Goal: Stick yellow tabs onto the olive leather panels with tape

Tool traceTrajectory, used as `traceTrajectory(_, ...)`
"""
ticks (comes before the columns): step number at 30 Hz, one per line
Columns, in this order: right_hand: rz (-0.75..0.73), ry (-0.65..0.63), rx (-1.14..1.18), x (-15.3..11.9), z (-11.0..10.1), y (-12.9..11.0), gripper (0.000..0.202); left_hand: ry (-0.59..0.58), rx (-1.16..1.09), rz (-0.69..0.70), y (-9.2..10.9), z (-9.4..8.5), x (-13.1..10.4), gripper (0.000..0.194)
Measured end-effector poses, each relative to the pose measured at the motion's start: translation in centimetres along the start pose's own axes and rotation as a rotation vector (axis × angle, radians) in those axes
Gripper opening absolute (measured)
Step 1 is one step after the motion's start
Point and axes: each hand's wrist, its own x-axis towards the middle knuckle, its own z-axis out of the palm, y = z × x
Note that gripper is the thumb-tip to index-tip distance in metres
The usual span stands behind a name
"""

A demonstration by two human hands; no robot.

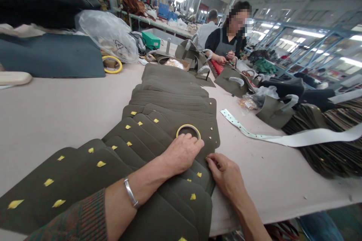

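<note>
Head view: my left hand (183, 151) is closed on the near side of a tape roll (188, 126), knuckles up, with the fingertips hidden from me. The roll has a yellow rim and sits over the overlapping olive panels (166, 99), just beyond my knuckles. My right hand (227, 176) is drawn into a pinch, thumb and forefinger close together at the panels' right edge; I cannot tell whether anything lies between the tips. The two hands are near each other but apart.

Yellow tabs (101, 164) dot the panels on both sides of my left forearm (a silver bracelet (131, 192) circles that wrist). The panels fan across the pale table (70, 116), running away from me and out to the left. Small studs (211, 128) line one panel's right side, beyond my right hand. Farther right, a white strip (254, 134) crosses the table toward a dark stack (328, 139).
</note>
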Motion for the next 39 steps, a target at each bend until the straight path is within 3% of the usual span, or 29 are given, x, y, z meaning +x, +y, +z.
traceTrajectory(7,0.244,-0.12,0.068,1.7,-0.7,-0.9,0.017,0.067,-0.016,0.047,-0.1,-0.4,-0.2,0.017)
traceTrajectory(13,0.18,-0.312,0.187,1.0,-1.7,-0.4,0.031,0.107,-0.103,0.092,-0.6,-0.1,-0.4,0.021)
traceTrajectory(15,0.15,-0.247,0.238,0.7,-1.8,-0.3,0.032,0.119,-0.167,0.107,-0.6,0.0,-0.5,0.023)
traceTrajectory(19,0.034,0.123,0.432,0.5,-1.3,-1.0,0.022,0.132,-0.244,0.096,-0.5,-0.1,-0.7,0.04)
traceTrajectory(21,-0.08,0.212,0.44,0.6,-1.0,-1.6,0.02,0.128,-0.241,0.084,-0.5,-0.2,-0.8,0.052)
traceTrajectory(25,-0.27,0.254,0.341,1.1,-0.7,-2.5,0.019,0.121,-0.223,0.056,-0.3,-0.2,-0.9,0.05)
traceTrajectory(29,-0.363,0.28,0.251,1.4,-0.2,-2.6,0.018,0.12,-0.199,0.043,-0.1,-0.2,-0.8,0.045)
traceTrajectory(35,-0.355,0.404,0.093,1.2,0.6,-2.7,0.017,0.119,-0.231,0.015,0.1,-0.1,-0.8,0.013)
traceTrajectory(39,-0.263,0.429,0.137,1.0,0.6,-3.1,0.015,0.155,-0.183,-0.003,0.1,0.2,-0.7,0.018)
